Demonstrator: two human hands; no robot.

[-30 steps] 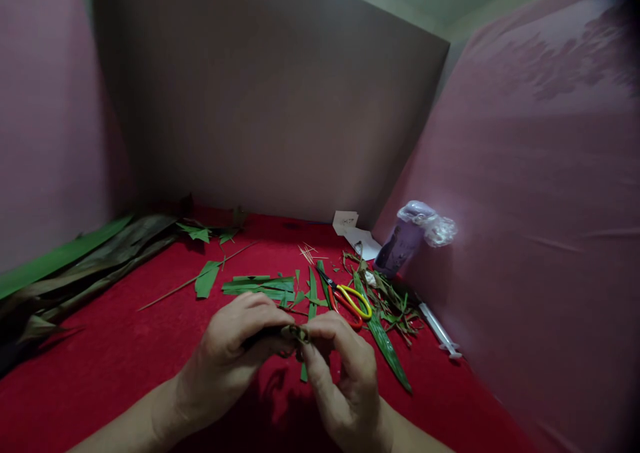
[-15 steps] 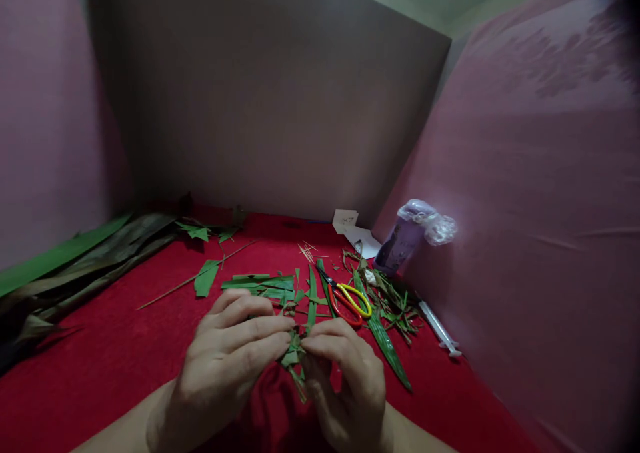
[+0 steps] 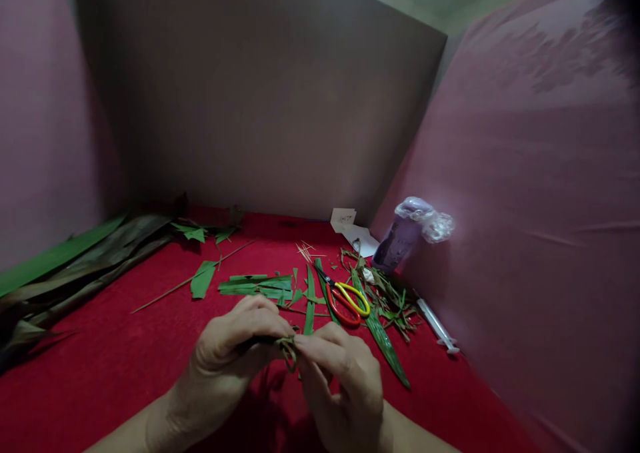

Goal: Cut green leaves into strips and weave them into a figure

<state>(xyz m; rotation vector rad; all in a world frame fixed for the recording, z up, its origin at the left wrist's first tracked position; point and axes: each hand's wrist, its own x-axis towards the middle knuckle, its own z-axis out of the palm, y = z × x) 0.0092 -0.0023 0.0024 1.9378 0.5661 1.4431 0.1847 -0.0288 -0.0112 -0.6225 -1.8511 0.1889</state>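
Both my hands meet low in the middle, above the red cloth (image 3: 125, 346). My left hand (image 3: 235, 346) is closed, its fingers curled round one end of a small folded leaf strip (image 3: 289, 348). My right hand (image 3: 340, 380) pinches the other end of that strip between thumb and fingertips. The strip is green-brown, twisted into a little loop between the two hands. Most of it is hidden by my fingers.
Cut green leaf pieces (image 3: 260, 285) lie just beyond my hands. Scissors with red and yellow handles (image 3: 347, 300) rest to the right among leaf scraps. A purple bottle (image 3: 400, 236), a syringe (image 3: 437, 326), paper slips (image 3: 350, 226) and thin sticks (image 3: 305, 250) sit behind. Long leaves (image 3: 75, 266) lie at left.
My hands have kept working the leaf strip; the left hand's fingers, spread over it half a second ago, are curled back round it, and the strip is pulled into a tighter loop.
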